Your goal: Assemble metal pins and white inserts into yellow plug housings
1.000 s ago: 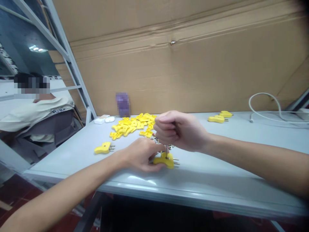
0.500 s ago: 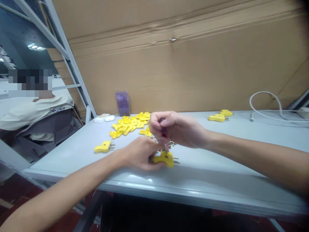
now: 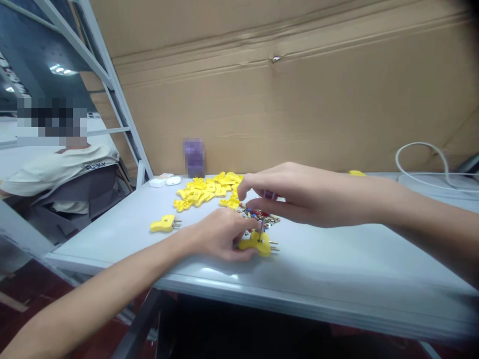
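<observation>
My left hand (image 3: 220, 234) is closed on a yellow plug (image 3: 264, 247), pinning it to the table near the front edge with its metal pins pointing right. In my right hand (image 3: 314, 195) is a screwdriver (image 3: 269, 195) with a dark reddish handle, partly hidden by the fingers. Its thin shaft runs down to the top of the plug, at the screw hole. Just behind the plug lie scattered small metal parts (image 3: 274, 219), with red and blue bits among them. A second yellow plug (image 3: 161, 224) rests to the left, pins also facing right.
Several yellow plug shells (image 3: 204, 192) are heaped toward the back. A white case (image 3: 173, 180) and a blurred purple object (image 3: 194, 158) stand behind them. A white cable (image 3: 422, 144) loops at the back right. A cardboard wall (image 3: 262, 109) closes the rear. A person (image 3: 67, 169) sits at left.
My right hand has shifted from an upright fist around the screwdriver handle to a flatter grip with the fingers loosened. My left hand keeps the plug in place. The view has shifted slightly.
</observation>
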`<state>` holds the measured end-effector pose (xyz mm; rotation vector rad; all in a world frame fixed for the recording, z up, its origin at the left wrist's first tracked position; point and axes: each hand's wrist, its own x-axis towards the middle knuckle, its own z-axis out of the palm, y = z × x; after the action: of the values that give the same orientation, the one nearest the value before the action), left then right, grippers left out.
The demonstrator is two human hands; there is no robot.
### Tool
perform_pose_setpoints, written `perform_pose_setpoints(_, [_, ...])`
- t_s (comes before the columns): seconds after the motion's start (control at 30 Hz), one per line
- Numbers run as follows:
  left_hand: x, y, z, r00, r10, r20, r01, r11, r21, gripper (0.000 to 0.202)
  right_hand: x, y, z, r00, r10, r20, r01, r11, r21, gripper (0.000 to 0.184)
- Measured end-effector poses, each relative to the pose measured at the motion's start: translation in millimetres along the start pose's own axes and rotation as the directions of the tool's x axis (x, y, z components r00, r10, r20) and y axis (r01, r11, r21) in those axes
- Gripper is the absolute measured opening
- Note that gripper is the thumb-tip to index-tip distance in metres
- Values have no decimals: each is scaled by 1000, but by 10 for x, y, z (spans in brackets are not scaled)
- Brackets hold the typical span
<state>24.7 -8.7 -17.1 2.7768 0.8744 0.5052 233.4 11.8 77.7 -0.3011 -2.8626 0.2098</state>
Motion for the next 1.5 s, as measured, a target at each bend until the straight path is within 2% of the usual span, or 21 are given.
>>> perform_pose_setpoints(0.17, [16, 8, -17, 1000, 23, 1, -23, 1000, 10, 15, -31, -45, -50, 997, 42, 72, -36, 997, -72, 15])
perform_pose_setpoints(0.23, [22, 16, -22, 1000, 20, 2, -21, 1000, 16, 17, -51, -75, -84, 993, 38, 114, -37, 999, -18, 8])
perform_pose_setpoints(0.37, [20, 21, -17, 1000, 8, 2, -8, 1000, 7, 28, -71, -105, -129, 985, 45, 168, -62, 993, 101, 12])
perform_pose_setpoints(0.6, [8, -1, -10, 1000, 27, -3, -27, 999, 34, 26, -79, -64, -91, 995, 26, 95, -35, 995, 91, 5])
perform_pose_setpoints(0.7, [11, 5, -18, 1000, 15, 2, -15, 999, 31, 24, -77, -50, -60, 994, 72, 80, -77, 995, 58, 5])
perform_pose_setpoints(0.77, [13, 10, -22, 1000, 5, 6, -5, 1000, 23, 25, -68, -56, -56, 991, 98, 86, -100, 995, 15, 5])
perform_pose_setpoints(0.87, [14, 11, -22, 1000, 3, 14, -3, 1000, 9, 25, -57, -88, -77, 991, 63, 121, -62, 998, -12, 3])
perform_pose_setpoints(1.0, [8, 2, -17, 1000, 7, 17, -7, 1000, 18, 26, -64, -112, -116, 988, 43, 146, -46, 999, 18, 13])
perform_pose_setpoints(1.37, [5, -11, -15, 999, 31, -7, -31, 999, 41, 16, -73, -40, -81, 990, 86, 109, -90, 995, 32, 7])
perform_pose_setpoints(1.5, [4, 2, -19, 1000, 17, -3, -17, 1000, 20, 13, -62, -73, -91, 993, 55, 102, -57, 998, 13, 7])
